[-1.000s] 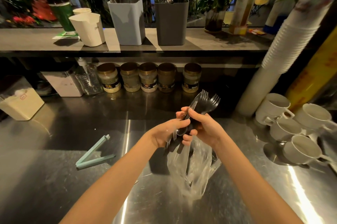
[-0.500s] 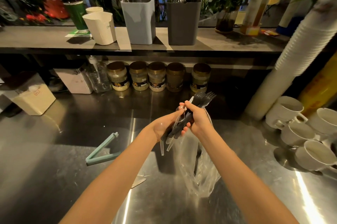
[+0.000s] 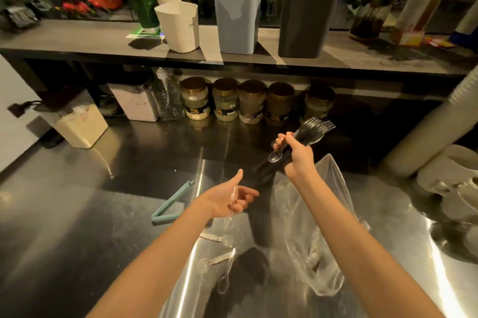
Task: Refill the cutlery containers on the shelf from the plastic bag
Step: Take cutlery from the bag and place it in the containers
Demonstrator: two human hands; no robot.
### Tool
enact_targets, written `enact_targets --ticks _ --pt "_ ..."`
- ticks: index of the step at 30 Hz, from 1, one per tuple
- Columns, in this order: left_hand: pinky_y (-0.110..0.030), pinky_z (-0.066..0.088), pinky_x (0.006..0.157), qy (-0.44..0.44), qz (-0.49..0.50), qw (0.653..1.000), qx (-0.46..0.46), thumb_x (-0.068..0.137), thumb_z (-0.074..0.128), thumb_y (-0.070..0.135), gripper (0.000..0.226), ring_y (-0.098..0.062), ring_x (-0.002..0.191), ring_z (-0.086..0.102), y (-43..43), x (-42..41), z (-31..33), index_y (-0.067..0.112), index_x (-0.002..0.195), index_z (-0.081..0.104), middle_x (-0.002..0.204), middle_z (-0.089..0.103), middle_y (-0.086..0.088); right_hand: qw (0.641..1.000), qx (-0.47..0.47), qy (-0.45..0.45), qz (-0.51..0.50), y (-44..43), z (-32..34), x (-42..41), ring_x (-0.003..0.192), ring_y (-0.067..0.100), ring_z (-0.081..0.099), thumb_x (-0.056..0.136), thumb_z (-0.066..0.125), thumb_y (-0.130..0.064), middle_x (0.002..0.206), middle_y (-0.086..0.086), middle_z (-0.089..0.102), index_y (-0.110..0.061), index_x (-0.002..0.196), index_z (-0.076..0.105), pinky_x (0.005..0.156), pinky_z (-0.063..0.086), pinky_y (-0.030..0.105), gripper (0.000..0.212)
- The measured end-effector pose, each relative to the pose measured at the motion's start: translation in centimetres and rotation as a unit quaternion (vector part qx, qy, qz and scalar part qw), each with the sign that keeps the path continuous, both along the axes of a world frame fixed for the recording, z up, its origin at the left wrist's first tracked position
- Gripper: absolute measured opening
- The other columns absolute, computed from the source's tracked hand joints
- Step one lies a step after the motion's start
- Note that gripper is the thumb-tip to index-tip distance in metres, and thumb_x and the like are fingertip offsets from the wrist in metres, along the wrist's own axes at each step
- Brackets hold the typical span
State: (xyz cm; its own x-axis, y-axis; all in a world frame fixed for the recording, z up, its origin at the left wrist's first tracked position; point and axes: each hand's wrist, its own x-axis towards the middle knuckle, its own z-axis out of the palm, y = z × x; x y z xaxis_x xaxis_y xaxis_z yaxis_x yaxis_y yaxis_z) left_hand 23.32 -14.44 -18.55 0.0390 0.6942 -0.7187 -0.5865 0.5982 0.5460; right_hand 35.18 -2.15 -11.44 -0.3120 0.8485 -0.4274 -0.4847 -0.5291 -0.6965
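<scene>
The right hand [image 3: 297, 159] is raised above the counter [image 3: 103, 214], forearm reaching up and forward, fingers wrapped tightly round a bundle of forks [image 3: 314, 131]. The tines fan up and to the right, and the dark handles stick out below the fist toward the left. A clear spoon [image 3: 275, 155] is caught in the same grip, bowl toward the viewer.

The left hand [image 3: 230, 200] sits lower and nearer, palm up, thumb pointing upward, fingers loosely curled. A blurred clear utensil [image 3: 229, 214] crosses its palm; I cannot tell whether the fingers hold it.

Beneath the left hand, loose clear cutlery [image 3: 226, 240] lies on the counter. The plastic bag [image 3: 323, 240] is slumped under the right forearm, with pieces inside. A teal clip [image 3: 170, 203] lies to the left. On the shelf [image 3: 77, 40] beyond stand the light grey container [image 3: 236, 20] and the dark grey container [image 3: 306, 22], both holding cutlery.
</scene>
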Motion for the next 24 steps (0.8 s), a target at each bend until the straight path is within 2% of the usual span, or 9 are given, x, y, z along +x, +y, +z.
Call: enact_targets --ticks 4,6,8,10,12,14,17,19,24 --pt "-0.014 0.036 0.042 0.074 -0.061 0.995 -0.025 0.098 0.046 0.007 0.015 -0.006 0.048 0.042 -2.0 -1.8 -1.4 0.004 0.088 0.056 0.076 0.051 -0.007 0.991 0.028 -0.063 0.118 -1.2 -0.7 -0.9 0.054 0.014 0.053 0.093 0.049 0.001 0.069 0.009 0.055 -0.005 0.086 0.052 0.058 0.048 0.026 0.009" --pt "-0.020 0.047 0.050 0.064 -0.049 0.996 -0.040 0.097 0.034 -0.008 0.023 -0.014 0.060 0.051 -2.6 -3.0 -2.4 0.003 0.089 0.052 0.079 0.052 -0.012 0.978 0.041 -0.097 0.182 -2.5 -1.2 -1.2 0.051 0.014 0.051 0.092 0.049 0.002 0.067 0.009 0.054 -0.005 0.081 0.053 0.054 0.046 0.025 0.014" --pt "-0.027 0.052 0.057 0.059 -0.066 0.995 -0.039 0.098 0.031 -0.005 0.021 -0.019 0.067 0.053 -3.0 -3.4 -2.4 0.005 0.096 0.050 0.080 0.052 -0.013 0.971 0.030 -0.100 0.215 -3.9 -1.8 -1.3 0.045 0.013 0.050 0.091 0.048 0.003 0.064 0.009 0.052 -0.004 0.077 0.052 0.046 0.045 0.021 0.017" --pt "-0.018 0.042 0.047 0.095 -0.110 0.988 -0.046 0.103 0.034 0.012 0.015 -0.011 0.054 0.044 -3.4 -3.2 -1.7 0.011 0.109 0.048 0.082 0.052 -0.010 0.967 0.007 -0.084 0.240 -5.1 -2.8 -1.2 0.043 0.015 0.051 0.090 0.047 0.005 0.061 0.008 0.054 -0.004 0.076 0.052 0.043 0.045 0.021 0.017" --pt "-0.011 0.025 0.037 0.119 -0.109 0.986 -0.032 0.102 0.038 0.032 0.026 -0.003 0.042 0.029 -3.6 -3.0 -1.9 0.012 0.117 0.044 0.079 0.049 -0.008 0.961 -0.019 -0.073 0.268 -6.2 -3.7 -0.9 0.045 0.017 0.054 0.088 0.047 0.008 0.058 0.007 0.057 -0.005 0.078 0.052 0.047 0.047 0.023 0.017" --pt "-0.012 0.025 0.039 0.083 -0.072 0.994 -0.023 0.099 0.040 0.042 0.039 -0.004 0.045 0.031 -3.9 -3.1 -2.1 0.006 0.115 0.042 0.074 0.052 -0.009 0.958 -0.053 -0.063 0.276 -7.0 -4.6 -0.6 0.046 0.017 0.056 0.088 0.046 0.009 0.058 0.008 0.058 -0.004 0.081 0.052 0.050 0.049 0.023 0.016" --pt "-0.017 0.038 0.052 0.038 -0.089 0.995 0.014 0.101 0.040 0.017 0.019 -0.009 0.071 0.057 -4.7 -3.3 -2.2 0.000 0.098 0.048 0.084 0.059 -0.012 0.956 -0.075 -0.064 0.275 -7.8 -5.5 0.0 0.048 0.018 0.057 0.089 0.046 0.009 0.061 0.010 0.058 -0.002 0.084 0.053 0.051 0.050 0.024 0.013" --pt "-0.017 0.043 0.055 0.037 -0.111 0.992 0.035 0.098 0.037 -0.003 0.015 -0.013 0.086 0.059 -5.3 -3.4 -2.3 -0.001 0.092 0.051 0.094 0.056 -0.013 0.950 -0.073 -0.087 0.291 -8.3 -6.1 0.5 0.050 0.017 0.055 0.089 0.047 0.009 0.063 0.011 0.057 -0.002 0.084 0.054 0.052 0.049 0.024 0.014" --pt "-0.016 0.050 0.065 0.046 -0.086 0.992 0.075 0.098 0.037 -0.004 0.017 -0.011 0.076 0.051 -6.8 -3.1 -2.4 0.002 0.101 0.053 0.096 0.055 -0.010 0.941 -0.102 -0.131 0.294 -9.6 -7.8 1.4 0.051 0.017 0.057 0.088 0.049 0.009 0.067 0.013 0.061 -0.001 0.080 0.057 0.049 0.050 0.024 0.016"
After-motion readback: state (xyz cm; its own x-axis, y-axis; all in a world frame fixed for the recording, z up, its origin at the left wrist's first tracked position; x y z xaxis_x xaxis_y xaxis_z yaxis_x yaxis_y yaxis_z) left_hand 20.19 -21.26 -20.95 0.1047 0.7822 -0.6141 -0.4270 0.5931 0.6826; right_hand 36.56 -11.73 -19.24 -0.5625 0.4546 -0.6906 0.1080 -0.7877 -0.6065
